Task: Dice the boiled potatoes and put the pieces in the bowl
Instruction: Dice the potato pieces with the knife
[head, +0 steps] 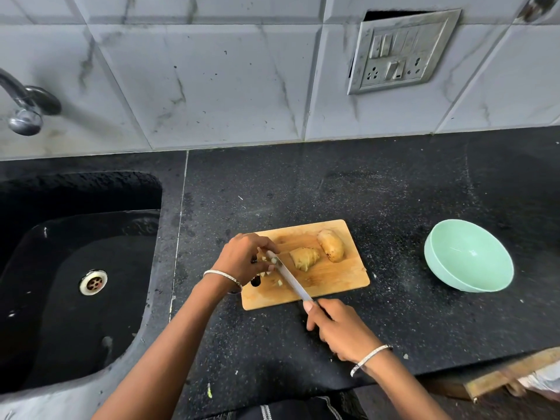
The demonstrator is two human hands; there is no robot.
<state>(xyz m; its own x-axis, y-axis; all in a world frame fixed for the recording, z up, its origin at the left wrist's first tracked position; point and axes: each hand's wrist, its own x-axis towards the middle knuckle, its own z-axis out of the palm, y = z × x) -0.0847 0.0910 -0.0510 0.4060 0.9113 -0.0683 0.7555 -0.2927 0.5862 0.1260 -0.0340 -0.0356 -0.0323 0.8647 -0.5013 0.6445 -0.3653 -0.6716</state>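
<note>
Head view: cutting board on black counter bearing whole potato, part-cut potato and diced pieces under curled left hand; right hand gripping knife; green bowl well apart, rightward.

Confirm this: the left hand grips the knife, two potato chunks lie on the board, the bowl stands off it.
Wrong hand: in the head view the right hand grips the knife; the left hand holds the pieces being cut. Two potato chunks lie on the board, the bowl stands off it.
</note>
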